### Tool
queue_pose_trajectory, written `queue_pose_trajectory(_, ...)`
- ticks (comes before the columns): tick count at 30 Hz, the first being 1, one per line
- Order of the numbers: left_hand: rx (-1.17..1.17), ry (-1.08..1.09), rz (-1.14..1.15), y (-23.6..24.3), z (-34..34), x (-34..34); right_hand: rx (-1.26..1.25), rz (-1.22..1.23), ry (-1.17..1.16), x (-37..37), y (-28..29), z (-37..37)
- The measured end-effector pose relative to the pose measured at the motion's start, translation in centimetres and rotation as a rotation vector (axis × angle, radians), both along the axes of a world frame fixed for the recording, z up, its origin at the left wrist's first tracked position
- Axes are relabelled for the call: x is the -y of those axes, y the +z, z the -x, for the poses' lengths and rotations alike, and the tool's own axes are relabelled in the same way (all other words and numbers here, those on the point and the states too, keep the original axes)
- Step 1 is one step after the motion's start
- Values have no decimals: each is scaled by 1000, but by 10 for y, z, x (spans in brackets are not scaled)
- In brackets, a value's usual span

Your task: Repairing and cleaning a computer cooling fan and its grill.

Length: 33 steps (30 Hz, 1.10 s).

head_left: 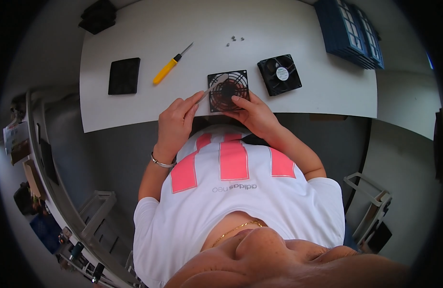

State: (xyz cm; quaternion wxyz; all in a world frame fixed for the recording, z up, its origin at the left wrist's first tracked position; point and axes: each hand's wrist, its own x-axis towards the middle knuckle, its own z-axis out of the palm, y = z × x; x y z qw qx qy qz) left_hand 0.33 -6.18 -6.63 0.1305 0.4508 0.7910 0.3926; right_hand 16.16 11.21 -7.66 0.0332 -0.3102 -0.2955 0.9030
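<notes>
Black panel [124, 76]: laid on the table [322, 98]. Yellow screwdriver [167, 70]: to its right. Pale stick [220, 79]: pinched by the left hand [177, 117], tip over a black grille [228, 90]. Grille: gripped at the table's near edge by the right hand [255, 114], thumb on top; judged light, stiff, thin-ribbed, best held by its frame. Black fan [280, 74]: just beside, untouched.

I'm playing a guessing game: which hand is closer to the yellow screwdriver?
Left. The left hand, gripping a thin pale tool, is below the yellow screwdriver in the picture; the right hand, holding the black grille, is farther right.
</notes>
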Motion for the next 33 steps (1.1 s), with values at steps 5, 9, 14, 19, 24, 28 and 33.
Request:
queue_pose_trajectory(5, -85, 44, 59, -3, 2, 0, -14, -53, -26, 5, 2, 0)
queue_pose_trajectory(9, 5, -16, -26, -6, -10, 6, -38, -36, -47, 7, -1, 0)
queue_pose_trajectory(14, 55, -46, 61, -5, 4, 19, -30, -27, -73, 7, 0, -1)
queue_pose_trajectory(19, 58, -68, 35, 0, -6, 27, -47, -4, -103, 9, -3, -1)
queue_pose_trajectory(24, 82, -51, 98, 9, 2, 34, -39, -32, -104, 10, -4, -1)
queue_pose_trajectory(28, 70, -75, 65, 10, 3, 40, -36, -54, -107, 11, 0, -1)
queue_pose_trajectory(33, -105, 30, 63, -5, 3, 7, -18, -115, -61, 11, 2, 1)
